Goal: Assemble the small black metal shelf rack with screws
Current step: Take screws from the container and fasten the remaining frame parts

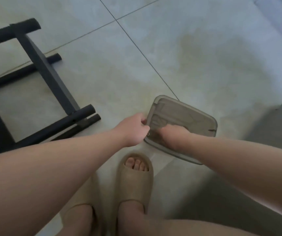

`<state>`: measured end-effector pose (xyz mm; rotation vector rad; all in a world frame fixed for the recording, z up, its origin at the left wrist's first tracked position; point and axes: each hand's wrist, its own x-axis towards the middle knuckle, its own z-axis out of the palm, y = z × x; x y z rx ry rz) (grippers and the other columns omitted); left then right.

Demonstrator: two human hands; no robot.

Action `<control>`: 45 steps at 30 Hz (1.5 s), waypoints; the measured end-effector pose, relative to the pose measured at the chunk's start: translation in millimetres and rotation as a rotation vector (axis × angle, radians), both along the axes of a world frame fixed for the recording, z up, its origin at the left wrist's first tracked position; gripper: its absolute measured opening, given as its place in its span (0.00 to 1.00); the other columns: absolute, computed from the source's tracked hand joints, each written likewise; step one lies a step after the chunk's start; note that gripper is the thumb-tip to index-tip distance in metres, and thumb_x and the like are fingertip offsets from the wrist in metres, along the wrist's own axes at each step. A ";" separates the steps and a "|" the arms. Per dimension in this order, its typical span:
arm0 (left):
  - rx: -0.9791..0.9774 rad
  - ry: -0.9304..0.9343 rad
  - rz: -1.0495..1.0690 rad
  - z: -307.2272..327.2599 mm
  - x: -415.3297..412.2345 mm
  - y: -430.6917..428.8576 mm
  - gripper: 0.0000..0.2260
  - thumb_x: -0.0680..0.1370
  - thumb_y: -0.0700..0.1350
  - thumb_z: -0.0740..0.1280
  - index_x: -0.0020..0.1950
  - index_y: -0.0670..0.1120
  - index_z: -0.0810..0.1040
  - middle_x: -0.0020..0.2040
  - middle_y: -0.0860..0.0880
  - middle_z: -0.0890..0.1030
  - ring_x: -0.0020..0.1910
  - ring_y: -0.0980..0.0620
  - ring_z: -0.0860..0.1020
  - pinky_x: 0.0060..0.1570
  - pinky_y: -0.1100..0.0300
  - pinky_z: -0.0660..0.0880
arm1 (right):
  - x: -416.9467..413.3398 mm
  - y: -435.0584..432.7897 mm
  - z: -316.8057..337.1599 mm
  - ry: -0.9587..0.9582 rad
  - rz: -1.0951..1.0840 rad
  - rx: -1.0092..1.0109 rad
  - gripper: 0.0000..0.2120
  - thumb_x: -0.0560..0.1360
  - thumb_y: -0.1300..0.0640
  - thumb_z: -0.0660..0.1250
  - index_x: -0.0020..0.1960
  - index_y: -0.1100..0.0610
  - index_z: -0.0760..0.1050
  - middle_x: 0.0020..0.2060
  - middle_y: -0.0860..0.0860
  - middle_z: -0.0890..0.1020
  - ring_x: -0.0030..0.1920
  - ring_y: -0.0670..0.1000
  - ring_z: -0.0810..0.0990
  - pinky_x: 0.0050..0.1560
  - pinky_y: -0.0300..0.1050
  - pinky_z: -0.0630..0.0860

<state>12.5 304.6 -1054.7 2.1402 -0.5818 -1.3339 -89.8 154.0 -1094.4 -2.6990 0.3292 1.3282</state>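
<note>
Left grip (135, 129) pinches rounded, translucent plastic box (190, 115) by its rim.

There's the black metal shelf rack (46, 70), well off to the left of the translucent grey plastic box (184, 114) and a little farther out. It's lying tipped over, only partly put together. One flat, dark cross panel (34, 51) runs on a slant through the frame, its near end coming down toward the box. Four round black tubes (87, 110) cross it, and their open ends all point toward the box's side. The two nearest tube ends sit close together, still well apart from the box. The rack's far-left part runs out of view. A tiny speck (148, 133) sits at the box's left rim, too small to identify.
</note>
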 end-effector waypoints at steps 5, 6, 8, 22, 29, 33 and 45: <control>-0.020 0.008 0.004 -5.8 -1.8 -2.2 0.10 0.80 0.43 0.63 0.48 0.36 0.76 0.46 0.37 0.83 0.48 0.39 0.81 0.48 0.51 0.76 | -6.5 -4.4 -23.5 -0.021 -0.034 -0.016 0.15 0.81 0.61 0.57 0.67 0.56 0.68 0.58 0.59 0.79 0.57 0.63 0.80 0.47 0.52 0.72; -0.029 0.012 0.005 -6.7 -2.0 -2.7 0.10 0.81 0.43 0.63 0.48 0.37 0.76 0.46 0.37 0.83 0.48 0.39 0.81 0.49 0.50 0.76 | -6.7 -5.0 -24.7 -0.021 -0.049 -0.009 0.15 0.81 0.61 0.57 0.68 0.56 0.68 0.58 0.60 0.79 0.57 0.63 0.80 0.48 0.52 0.73; -0.033 0.024 0.002 -8.4 -2.4 -2.4 0.09 0.81 0.43 0.63 0.48 0.38 0.77 0.43 0.38 0.83 0.43 0.40 0.80 0.49 0.48 0.76 | -5.7 -6.2 -24.2 -0.018 -0.093 -0.001 0.15 0.81 0.61 0.59 0.67 0.56 0.71 0.58 0.60 0.79 0.58 0.63 0.80 0.52 0.53 0.75; 0.151 -0.177 -0.160 99.9 51.6 68.1 0.06 0.80 0.44 0.63 0.47 0.45 0.78 0.46 0.45 0.79 0.43 0.45 0.77 0.47 0.56 0.73 | 26.5 15.5 107.1 -0.407 -0.359 0.057 0.07 0.75 0.62 0.65 0.41 0.53 0.71 0.38 0.51 0.79 0.40 0.56 0.76 0.38 0.44 0.67; 0.066 -0.249 0.125 124.7 75.7 142.4 0.06 0.78 0.41 0.64 0.43 0.48 0.78 0.41 0.48 0.79 0.39 0.46 0.76 0.44 0.59 0.72 | 64.4 87.7 137.9 -0.460 -0.356 0.261 0.10 0.80 0.63 0.63 0.55 0.53 0.80 0.45 0.53 0.83 0.46 0.54 0.80 0.43 0.43 0.71; 0.056 -0.244 0.359 99.7 96.1 168.4 0.08 0.80 0.41 0.63 0.43 0.49 0.76 0.48 0.46 0.81 0.50 0.44 0.80 0.44 0.57 0.74 | 89.2 118.7 130.2 -0.566 -0.428 0.338 0.05 0.77 0.60 0.68 0.49 0.52 0.74 0.44 0.49 0.81 0.45 0.53 0.78 0.42 0.43 0.72; 0.011 -0.109 0.370 14.4 117.7 168.6 0.21 0.82 0.61 0.59 0.48 0.46 0.82 0.42 0.49 0.85 0.42 0.49 0.82 0.49 0.54 0.76 | 101.0 163.3 84.1 -0.740 -0.659 0.658 0.10 0.75 0.64 0.70 0.39 0.52 0.75 0.36 0.56 0.82 0.40 0.59 0.81 0.43 0.54 0.78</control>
